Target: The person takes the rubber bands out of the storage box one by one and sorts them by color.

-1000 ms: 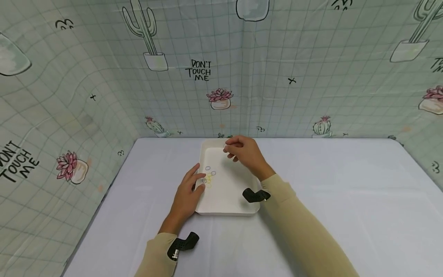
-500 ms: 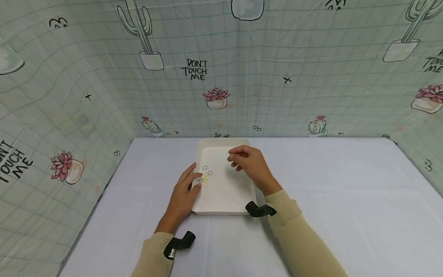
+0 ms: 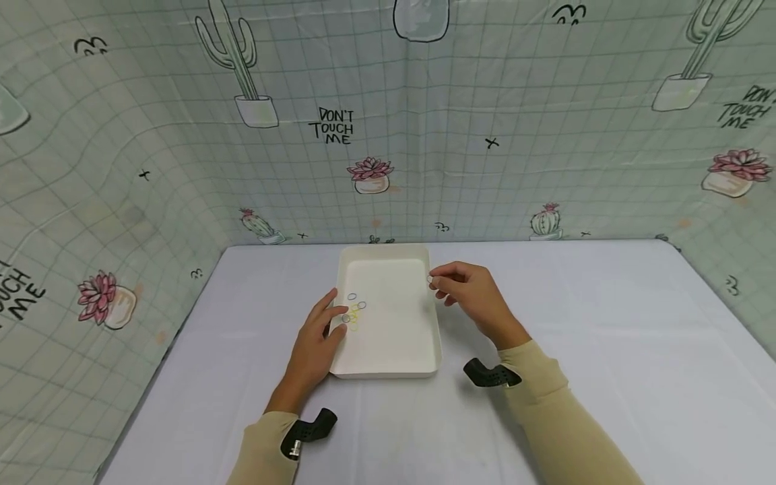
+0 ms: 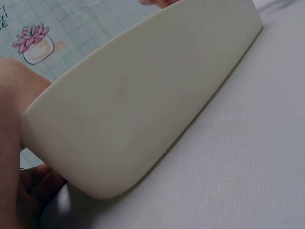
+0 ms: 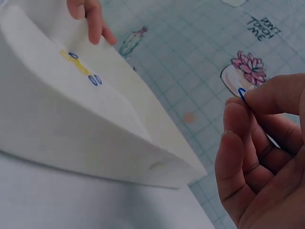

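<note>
A white rectangular tray (image 3: 388, 350) sits on the table and holds several small blue and yellow rubber bands (image 3: 353, 311) near its left side. My left hand (image 3: 315, 340) rests on the tray's left rim, fingers straight and touching the bands. My right hand (image 3: 469, 293) hovers just past the tray's right rim and pinches one small blue band (image 3: 430, 279) between thumb and fingertips. In the right wrist view the blue band (image 5: 242, 94) shows at the fingertips, with the tray (image 5: 71, 138) to the left. The left wrist view is filled by the tray's outer wall (image 4: 143, 100).
The table (image 3: 606, 350) is covered in a pale cloth. Cactus-print sheets (image 3: 388, 135) wall it in at the back and both sides. Black wrist camera mounts (image 3: 485, 374) sit on both forearms.
My right hand has moved from over the tray's far middle to the right, past its right rim, carrying the small band. The left hand has stayed on the left rim.
</note>
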Demonstrator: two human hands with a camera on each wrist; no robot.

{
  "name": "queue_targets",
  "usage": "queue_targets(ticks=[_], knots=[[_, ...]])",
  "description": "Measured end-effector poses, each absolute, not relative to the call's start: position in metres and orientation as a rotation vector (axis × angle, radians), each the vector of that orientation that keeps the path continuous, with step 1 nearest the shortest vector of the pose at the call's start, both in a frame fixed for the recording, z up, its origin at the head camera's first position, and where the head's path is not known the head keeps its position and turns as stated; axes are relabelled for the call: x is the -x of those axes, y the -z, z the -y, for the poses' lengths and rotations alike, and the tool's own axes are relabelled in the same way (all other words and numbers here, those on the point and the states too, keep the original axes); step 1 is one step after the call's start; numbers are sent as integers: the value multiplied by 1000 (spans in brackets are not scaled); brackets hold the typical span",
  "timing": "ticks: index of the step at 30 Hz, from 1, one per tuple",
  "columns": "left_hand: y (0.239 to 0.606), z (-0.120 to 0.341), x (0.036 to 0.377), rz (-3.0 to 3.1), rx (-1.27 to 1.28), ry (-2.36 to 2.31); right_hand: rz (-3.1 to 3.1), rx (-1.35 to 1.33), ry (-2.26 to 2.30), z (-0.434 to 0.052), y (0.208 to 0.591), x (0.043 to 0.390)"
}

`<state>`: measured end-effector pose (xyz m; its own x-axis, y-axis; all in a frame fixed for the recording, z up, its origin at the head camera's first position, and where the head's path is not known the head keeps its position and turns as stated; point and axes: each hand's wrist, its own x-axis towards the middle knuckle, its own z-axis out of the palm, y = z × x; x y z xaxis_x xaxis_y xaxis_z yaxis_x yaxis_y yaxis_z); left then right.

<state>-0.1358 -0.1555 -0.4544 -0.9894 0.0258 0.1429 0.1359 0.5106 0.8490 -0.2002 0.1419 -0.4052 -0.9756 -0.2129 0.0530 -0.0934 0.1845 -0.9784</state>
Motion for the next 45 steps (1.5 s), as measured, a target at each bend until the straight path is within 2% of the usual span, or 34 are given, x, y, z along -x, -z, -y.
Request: queue_targets(ticks=[11, 26, 45], knots=[[456, 158, 134, 2638, 143, 1492, -2356, 110, 1909, -171, 428, 200], [454, 154, 138, 2642, 142, 1513, -2483, -51, 1792, -187, 437, 205], [457, 159, 139, 2631, 197, 1536, -2684, -7, 1505, -206, 450, 218]])
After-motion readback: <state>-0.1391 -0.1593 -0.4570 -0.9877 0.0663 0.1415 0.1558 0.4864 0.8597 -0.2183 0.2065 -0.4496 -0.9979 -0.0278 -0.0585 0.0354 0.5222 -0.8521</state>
